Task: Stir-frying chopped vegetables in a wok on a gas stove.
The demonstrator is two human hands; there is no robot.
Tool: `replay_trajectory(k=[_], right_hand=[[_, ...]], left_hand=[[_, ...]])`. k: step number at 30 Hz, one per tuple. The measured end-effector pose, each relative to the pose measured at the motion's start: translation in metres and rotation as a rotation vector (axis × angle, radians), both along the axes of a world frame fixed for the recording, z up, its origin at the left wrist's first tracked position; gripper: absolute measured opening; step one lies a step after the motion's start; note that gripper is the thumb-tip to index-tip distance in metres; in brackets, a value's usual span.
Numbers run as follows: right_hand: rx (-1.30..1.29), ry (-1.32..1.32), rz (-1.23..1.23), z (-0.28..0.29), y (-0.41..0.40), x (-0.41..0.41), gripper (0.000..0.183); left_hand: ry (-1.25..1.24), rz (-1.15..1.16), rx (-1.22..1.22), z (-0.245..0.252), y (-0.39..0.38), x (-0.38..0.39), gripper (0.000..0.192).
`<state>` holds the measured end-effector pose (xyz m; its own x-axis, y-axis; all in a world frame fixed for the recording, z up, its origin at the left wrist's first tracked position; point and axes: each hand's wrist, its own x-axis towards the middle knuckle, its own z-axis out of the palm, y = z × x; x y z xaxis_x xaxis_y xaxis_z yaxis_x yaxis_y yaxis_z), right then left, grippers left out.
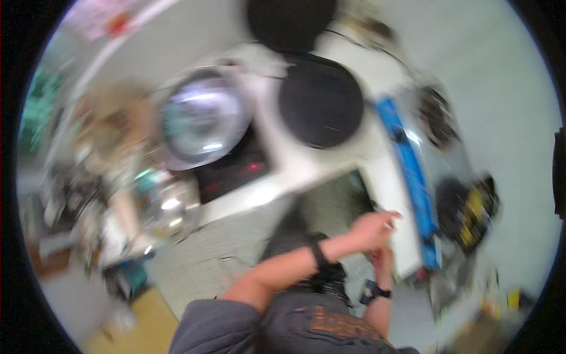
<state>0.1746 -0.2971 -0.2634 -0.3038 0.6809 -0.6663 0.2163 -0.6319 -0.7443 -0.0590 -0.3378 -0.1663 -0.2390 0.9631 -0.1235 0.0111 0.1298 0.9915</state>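
My left hand [373, 228] reaches across from the left, a black band on its wrist, a finger stretched out to the right. Blur hides whether it holds anything. Just below it is my right hand [382, 256], partly covered by the left one, with a dark watch on the wrist. Both are near the right part of a white table [400, 248]. A dark round pan-like object [320, 106] lies beyond my hands, next to a second dark round shape [289, 22]. Left of these, a shiny round vessel or lid [205, 117] rests over a black cooktop-like panel [234, 170] with a red light.
A long blue object [409, 177] runs along the table's right side. Farther right is a black and yellow item [468, 217]. A shiny metal bowl-like object [172, 203] stands at the left among blurred clutter. A yellowish board [137, 325] is at the lower left.
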Motion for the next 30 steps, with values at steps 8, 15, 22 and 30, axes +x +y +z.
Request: replay_trajectory(k=[8, 15, 22, 30], right_hand=[[0.025, 0.009, 0.471, -0.03, -0.055, -0.12, 0.017], [-0.104, 0.069, 0.706, 0.005, -0.143, -0.193, 0.021], [0.094, 0.188, 0.757, 0.039, -0.245, -0.286, 0.018], [0.011, 0.174, 1.057, 0.062, -0.523, -0.414, 0.018]], left_hand=[[0.007, 0.629, -0.159, -0.018, -0.206, -0.038, 0.033], [-0.064, 1.167, -0.123, -0.033, -0.406, -0.039, 0.027], [-0.22, 1.617, -0.079, -0.074, -0.611, -0.083, 0.024], [-0.09, 1.858, -0.459, -0.127, -0.876, -0.216, 0.026]])
